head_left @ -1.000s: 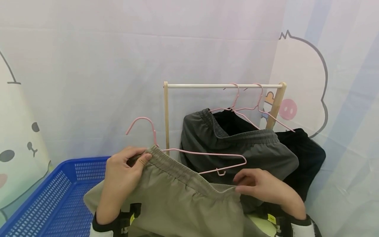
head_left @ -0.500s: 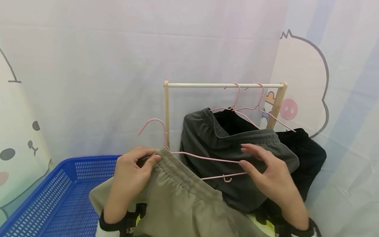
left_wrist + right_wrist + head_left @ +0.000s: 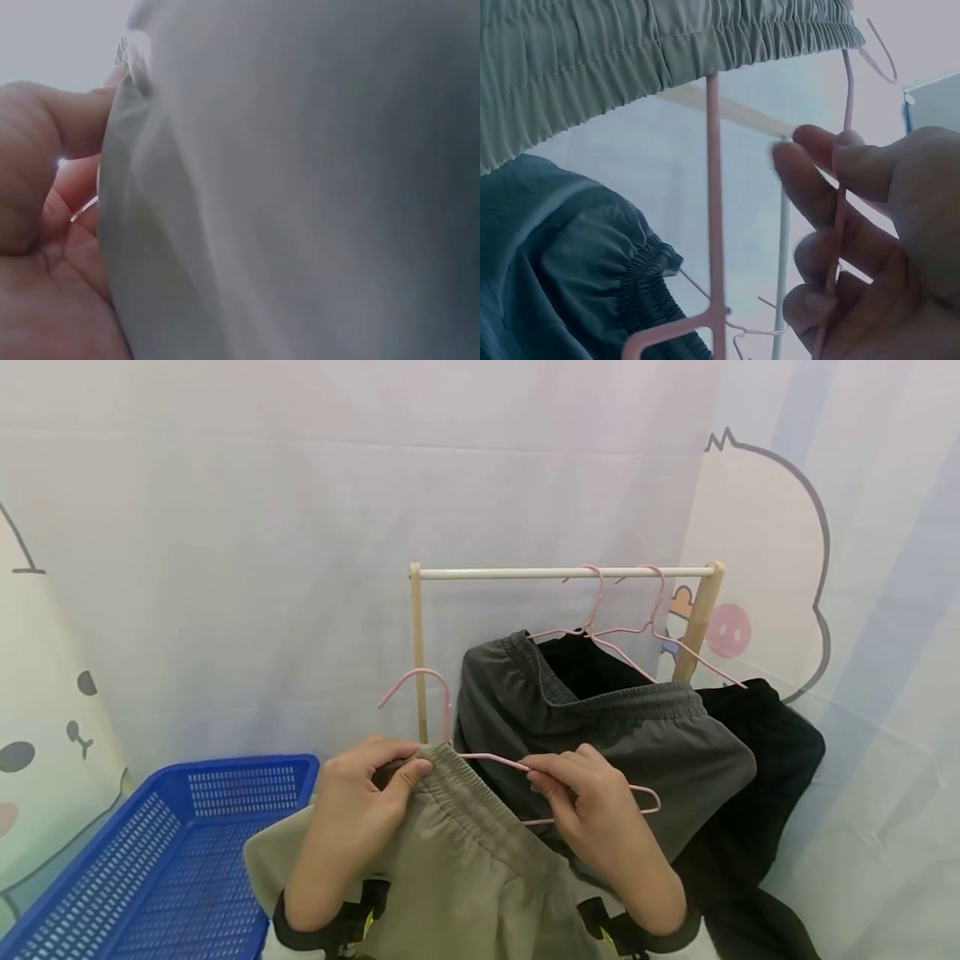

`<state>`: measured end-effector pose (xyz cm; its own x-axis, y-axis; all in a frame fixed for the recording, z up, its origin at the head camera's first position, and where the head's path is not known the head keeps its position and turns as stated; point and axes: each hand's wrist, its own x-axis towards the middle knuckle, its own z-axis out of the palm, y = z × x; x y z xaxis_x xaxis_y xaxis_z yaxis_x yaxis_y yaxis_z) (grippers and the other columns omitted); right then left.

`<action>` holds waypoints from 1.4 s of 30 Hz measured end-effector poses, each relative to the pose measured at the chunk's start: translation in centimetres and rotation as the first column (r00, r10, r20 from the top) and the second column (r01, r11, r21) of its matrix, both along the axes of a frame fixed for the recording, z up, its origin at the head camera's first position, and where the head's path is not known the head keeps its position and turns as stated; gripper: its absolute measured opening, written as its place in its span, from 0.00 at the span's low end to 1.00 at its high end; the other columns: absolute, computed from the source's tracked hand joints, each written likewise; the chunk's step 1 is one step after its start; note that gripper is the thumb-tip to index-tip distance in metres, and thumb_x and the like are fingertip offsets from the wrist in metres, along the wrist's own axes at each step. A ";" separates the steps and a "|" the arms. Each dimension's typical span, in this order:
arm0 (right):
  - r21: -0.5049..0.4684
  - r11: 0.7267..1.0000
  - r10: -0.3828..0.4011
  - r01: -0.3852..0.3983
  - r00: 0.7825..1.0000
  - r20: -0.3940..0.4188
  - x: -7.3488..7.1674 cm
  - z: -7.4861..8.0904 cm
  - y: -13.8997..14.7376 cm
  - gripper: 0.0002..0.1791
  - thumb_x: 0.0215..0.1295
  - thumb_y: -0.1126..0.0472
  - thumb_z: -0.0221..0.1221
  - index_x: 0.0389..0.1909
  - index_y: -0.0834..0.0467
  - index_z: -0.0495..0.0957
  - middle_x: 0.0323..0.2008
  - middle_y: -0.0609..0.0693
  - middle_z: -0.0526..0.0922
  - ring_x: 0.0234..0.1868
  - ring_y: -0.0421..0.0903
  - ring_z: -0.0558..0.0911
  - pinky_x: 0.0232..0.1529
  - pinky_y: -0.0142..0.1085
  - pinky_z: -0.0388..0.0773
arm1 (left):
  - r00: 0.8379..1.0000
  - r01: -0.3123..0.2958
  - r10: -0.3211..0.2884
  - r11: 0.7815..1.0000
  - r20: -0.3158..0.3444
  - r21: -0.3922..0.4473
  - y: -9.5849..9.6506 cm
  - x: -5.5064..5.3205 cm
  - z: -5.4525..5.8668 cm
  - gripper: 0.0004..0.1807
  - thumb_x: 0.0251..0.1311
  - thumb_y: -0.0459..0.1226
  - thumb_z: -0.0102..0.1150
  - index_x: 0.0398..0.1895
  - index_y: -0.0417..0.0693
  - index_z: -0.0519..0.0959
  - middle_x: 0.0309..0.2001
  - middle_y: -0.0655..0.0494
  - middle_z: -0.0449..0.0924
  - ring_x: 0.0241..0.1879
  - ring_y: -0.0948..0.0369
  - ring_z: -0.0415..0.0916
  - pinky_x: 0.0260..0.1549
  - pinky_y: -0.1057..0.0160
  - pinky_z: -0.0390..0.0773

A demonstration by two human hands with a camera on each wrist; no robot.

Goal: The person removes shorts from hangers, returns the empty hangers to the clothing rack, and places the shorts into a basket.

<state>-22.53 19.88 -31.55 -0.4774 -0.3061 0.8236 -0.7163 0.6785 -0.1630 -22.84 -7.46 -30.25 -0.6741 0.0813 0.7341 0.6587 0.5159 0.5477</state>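
Khaki pants (image 3: 472, 877) with a gathered elastic waistband hang in front of me, partly over a pink hanger (image 3: 447, 710). My left hand (image 3: 356, 814) pinches the waistband's left end between thumb and fingers, just below the hanger's hook. The hanger's left part is hidden inside the waistband, while its right end sticks out bare. With thumb and fingertips my right hand (image 3: 592, 802) holds the hanger's upper wire, right of the waistband. In the right wrist view the fingers curl around that wire, and the waistband (image 3: 682, 45) crosses above. Cloth (image 3: 300, 187) fills most of the left wrist view.
Behind the hands stands a small rack with a white rail (image 3: 495, 574) and wooden posts. Grey pants (image 3: 600, 752) and black pants (image 3: 780, 743) hang from its right part on pink hangers. A blue plastic basket (image 3: 168, 777) is at the left.
My right hand has let go of the waistband, opened, and taken hold of the hanger's upper wire. The left hand has moved right with the pants and hanger.
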 end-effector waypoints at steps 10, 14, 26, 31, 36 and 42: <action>-0.017 0.999 -0.030 0.031 0.999 0.040 0.0 -0.2 0.3 0.10 0.64 0.67 0.69 0.43 0.50 0.89 0.28 0.35 0.80 0.29 0.33 0.71 0.26 0.28 0.71 | 1.000 0.022 -0.022 1.000 -0.005 -0.003 0.1 -0.2 -0.1 0.07 0.61 0.35 0.73 0.41 0.49 0.90 0.36 0.61 0.86 0.29 0.68 0.77 0.28 0.67 0.78; -0.044 0.999 -0.020 0.022 0.999 0.030 -0.1 0.1 0.8 0.11 0.63 0.69 0.70 0.41 0.50 0.89 0.26 0.35 0.80 0.28 0.33 0.71 0.25 0.26 0.70 | 0.999 0.041 -0.041 0.999 -0.007 0.003 0.1 -0.3 -0.2 0.06 0.61 0.34 0.73 0.41 0.50 0.90 0.35 0.62 0.86 0.29 0.67 0.77 0.28 0.67 0.78; -0.104 0.985 -0.130 0.138 0.988 0.077 0.3 1.0 4.3 0.11 0.63 0.71 0.69 0.38 0.51 0.90 0.24 0.36 0.79 0.26 0.34 0.70 0.22 0.25 0.66 | 0.997 0.019 -0.019 1.000 0.069 -0.001 -0.9 -0.4 -0.3 0.06 0.61 0.34 0.73 0.41 0.48 0.90 0.35 0.59 0.87 0.29 0.67 0.79 0.29 0.67 0.80; -0.113 0.975 -0.187 0.191 0.981 0.047 0.7 1.4 6.4 0.10 0.62 0.73 0.69 0.35 0.53 0.89 0.23 0.38 0.77 0.23 0.34 0.69 0.20 0.25 0.64 | 0.991 -0.002 0.006 1.000 0.134 -0.024 -1.6 -0.4 -0.1 0.06 0.62 0.35 0.72 0.42 0.49 0.90 0.36 0.60 0.88 0.30 0.66 0.78 0.29 0.67 0.80; -0.122 0.965 -0.231 0.230 0.973 0.010 0.9 1.6 8.5 0.11 0.60 0.74 0.70 0.34 0.54 0.89 0.22 0.40 0.77 0.21 0.33 0.68 0.19 0.25 0.63 | 0.980 -0.029 0.041 0.997 0.193 -0.066 -2.3 -0.4 0.0 0.06 0.64 0.37 0.71 0.42 0.51 0.90 0.35 0.60 0.87 0.30 0.64 0.76 0.29 0.66 0.77; -0.153 0.949 -0.267 0.274 0.961 0.067 1.6 1.7 10.4 0.10 0.62 0.73 0.69 0.35 0.53 0.89 0.22 0.42 0.77 0.16 0.33 0.65 0.12 0.27 0.59 | 0.974 -0.015 0.034 0.996 0.226 -0.083 -3.0 -0.8 -0.2 0.06 0.65 0.37 0.71 0.43 0.51 0.91 0.40 0.58 0.89 0.36 0.62 0.83 0.35 0.63 0.83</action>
